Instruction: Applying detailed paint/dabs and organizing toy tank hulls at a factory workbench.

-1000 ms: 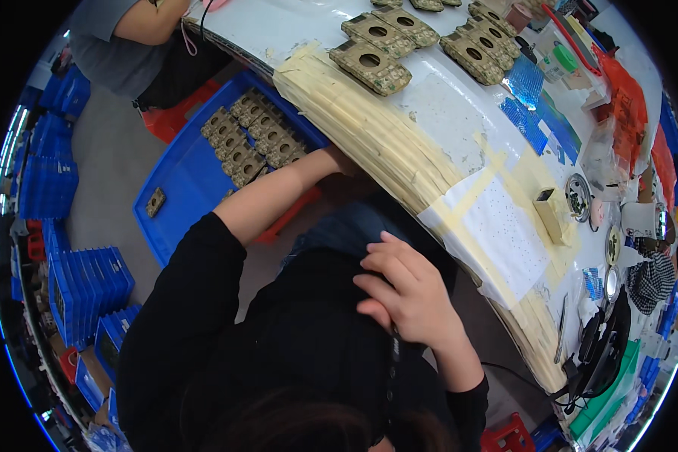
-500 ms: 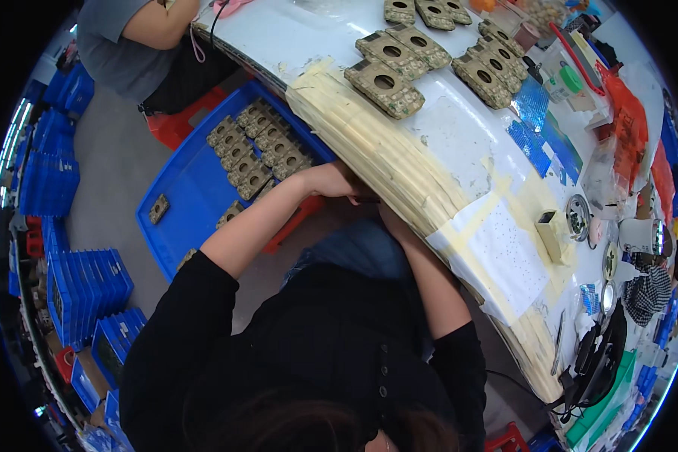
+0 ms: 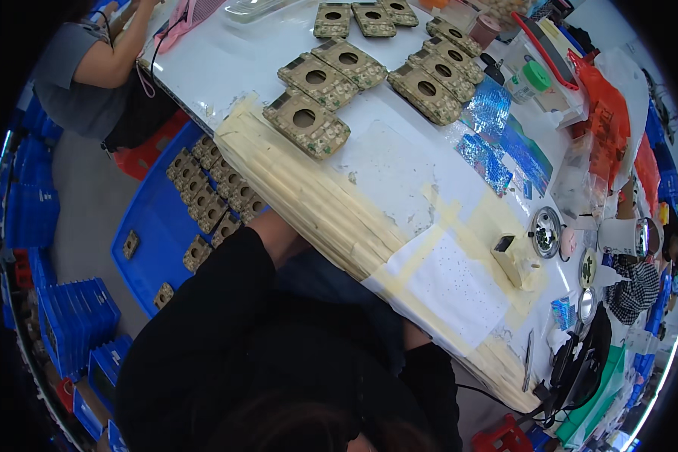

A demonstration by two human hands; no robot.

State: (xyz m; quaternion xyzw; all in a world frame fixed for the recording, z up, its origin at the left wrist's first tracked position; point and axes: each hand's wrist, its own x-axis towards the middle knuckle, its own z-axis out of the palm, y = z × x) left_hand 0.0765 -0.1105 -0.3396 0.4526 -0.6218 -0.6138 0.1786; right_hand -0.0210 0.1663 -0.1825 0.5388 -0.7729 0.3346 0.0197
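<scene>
Both my hands are out of sight beneath the padded table edge [image 3: 301,188], so what they hold or touch cannot be seen. My left forearm [image 3: 276,232] passes under that edge beside the blue tray [image 3: 154,218]. A small part of my right forearm [image 3: 414,336] shows further right, also running under the edge. Rows of camouflage toy tank bodies [image 3: 203,203] lie in the tray. On the white table, more such tank bodies [image 3: 306,120] with round holes stand in groups.
A speckled paper sheet [image 3: 448,286] lies near the padded edge, with tweezers [image 3: 528,361] to its right. Small round dishes [image 3: 545,232] and a red bag [image 3: 606,113] fill the far right. Stacked blue crates [image 3: 79,324] stand left. Another person [image 3: 90,71] sits at upper left.
My hands have gone from partly visible to hidden under the table edge. My view has shifted, so table and tray appear further left, and my upper body leans closer to the table.
</scene>
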